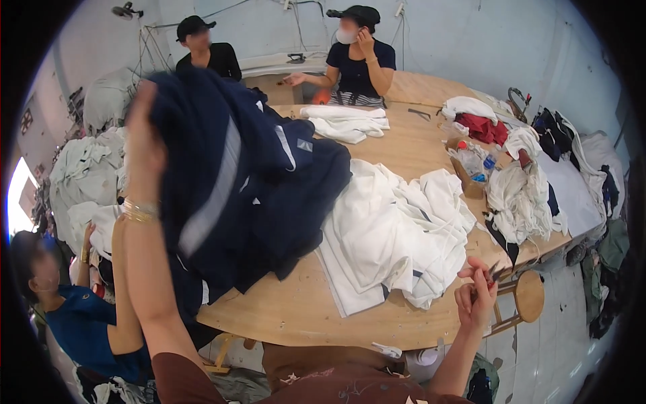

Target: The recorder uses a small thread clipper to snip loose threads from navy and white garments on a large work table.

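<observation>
My left hand (145, 145), wearing gold bangles at the wrist, is raised at the left and closed on a navy garment (262, 195). The garment has a broad pale stripe and white trim. Its upper part is lifted and blurred, while the rest drapes over the table's left side. My right hand (475, 303) is at the table's near right edge, with its fingers curled round small thread snips (496, 272), blades pointing up and away. Between my hands spreads a loose heap of white garments (397, 229) with dark trim.
Folded white cloth (346, 124) lies farther back on the wooden table (289, 313). A cardboard box (469, 180) with bottles and more garments stand at the right. A round stool (529, 296) is near the right edge. Two people are across the table; another (87, 316) is at the left.
</observation>
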